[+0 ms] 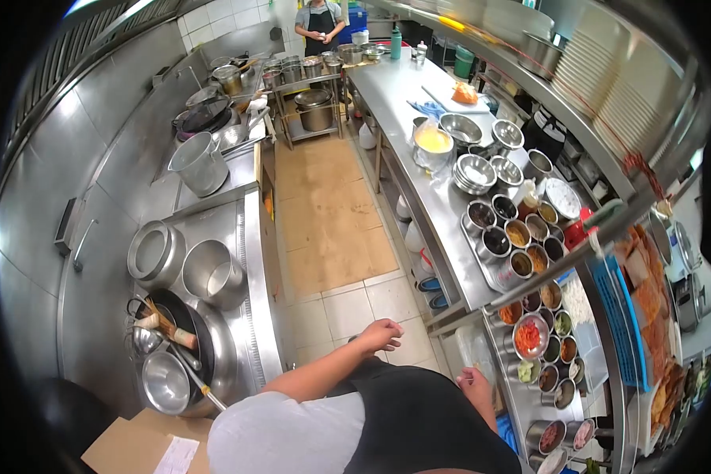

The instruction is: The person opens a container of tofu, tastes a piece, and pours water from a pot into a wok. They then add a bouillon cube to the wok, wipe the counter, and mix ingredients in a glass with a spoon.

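My left hand (380, 336) is held out in front of my black apron (430, 423), above the tiled floor. Its fingers are loosely bent and apart, and I see nothing in them. Lower and to the right, my right hand (475, 388) hangs beside the counter with the ingredient pots, its fingers slightly curled and nothing visible in it. Closest to that hand are a clear plastic container (474, 347) and a metal pot of pale green pieces (527, 371). A metal bowl of chopped red pieces (529, 337) stands among several small pots.
At left, a steel counter carries a tall pot (213, 272), a wok (201, 328) with utensils and a metal bowl (166, 381). Brown matting (328, 213) covers the aisle. A blue basket (620, 324) is at right. Another person (320, 28) stands at the far end.
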### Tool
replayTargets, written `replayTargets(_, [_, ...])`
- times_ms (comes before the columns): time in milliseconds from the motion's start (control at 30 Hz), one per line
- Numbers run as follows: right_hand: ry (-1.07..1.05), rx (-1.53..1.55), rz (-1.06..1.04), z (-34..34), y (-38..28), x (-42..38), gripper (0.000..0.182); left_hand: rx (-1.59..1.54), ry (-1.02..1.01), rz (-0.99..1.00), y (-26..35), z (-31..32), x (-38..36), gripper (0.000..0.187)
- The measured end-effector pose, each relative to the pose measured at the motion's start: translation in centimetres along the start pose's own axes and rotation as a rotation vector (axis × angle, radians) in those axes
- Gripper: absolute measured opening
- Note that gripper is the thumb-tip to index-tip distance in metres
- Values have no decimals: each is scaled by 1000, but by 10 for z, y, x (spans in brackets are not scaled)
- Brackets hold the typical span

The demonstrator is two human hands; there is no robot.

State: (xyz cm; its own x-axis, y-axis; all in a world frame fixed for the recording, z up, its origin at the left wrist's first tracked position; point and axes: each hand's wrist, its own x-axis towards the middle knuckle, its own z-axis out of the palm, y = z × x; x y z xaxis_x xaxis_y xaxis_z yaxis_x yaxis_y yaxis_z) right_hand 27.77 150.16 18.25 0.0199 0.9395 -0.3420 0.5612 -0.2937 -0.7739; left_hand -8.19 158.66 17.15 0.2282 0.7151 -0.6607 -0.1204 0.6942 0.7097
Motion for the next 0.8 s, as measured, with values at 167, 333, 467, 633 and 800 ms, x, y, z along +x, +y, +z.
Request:
replayTargets(167, [-139, -82, -89, 44, -82, 78, 41, -102, 171, 57, 36, -90, -2, 21])
replayTargets(333, [-199, -113, -279, 86, -142, 147, 44, -129, 272, 103, 67, -162, -11, 21])
replayTargets(467, [-291, -106, -249, 121, -174, 193, 42, -163, 338, 131, 77, -207, -15, 20])
replayTargets(633, [-361, -198, -384, 147, -231, 247, 42, -288, 426, 142, 82, -239, -16, 20])
replayTargets(800, [-463, -146, -378, 167, -295, 340, 38, -343, 489, 87, 103, -266, 6, 23])
